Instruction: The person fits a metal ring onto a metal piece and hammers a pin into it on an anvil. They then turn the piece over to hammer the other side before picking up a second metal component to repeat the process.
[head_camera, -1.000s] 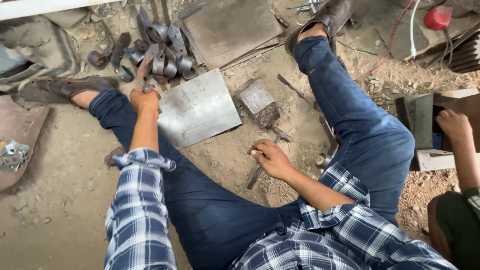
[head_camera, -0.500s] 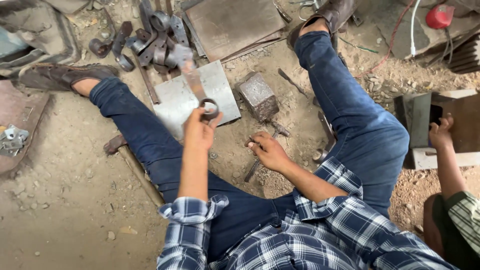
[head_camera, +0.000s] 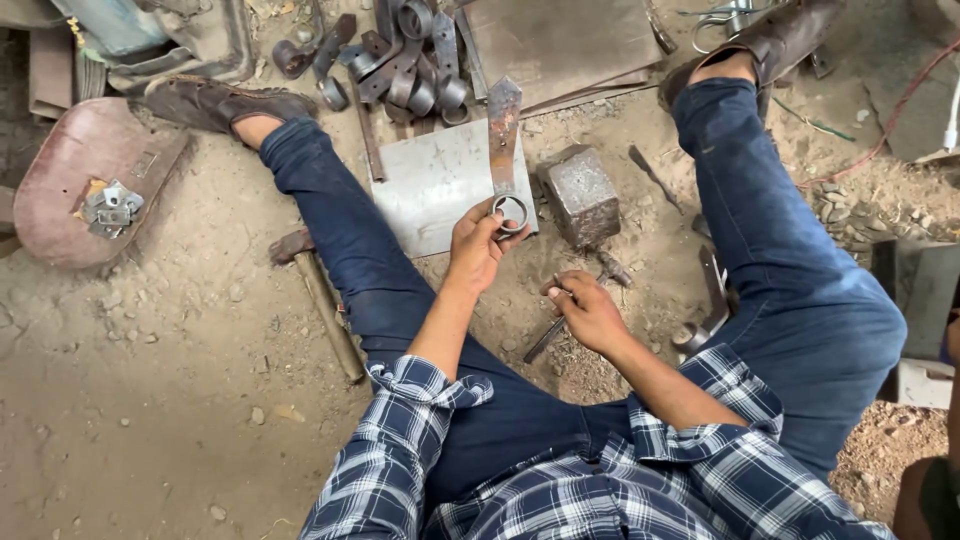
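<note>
We hold a ringed metal strap up at the centre of the frame, over the flat steel plate.

Our left hand (head_camera: 478, 243) is closed around the ring end of the metal strap (head_camera: 503, 150), whose flat bar points up the frame across the steel plate (head_camera: 430, 185) lying on the dirt. Our right hand (head_camera: 588, 310), lower and just right of centre, is curled loosely around a thin dark tool (head_camera: 548, 337) whose tip rests on the ground. A steel block (head_camera: 582, 195) sits just right of the plate. A heap of similar ringed straps (head_camera: 405, 60) lies at the top centre, a hammer (head_camera: 320, 300) beside our left leg, and a reddish curved panel (head_camera: 85, 185) at the far left.
</note>
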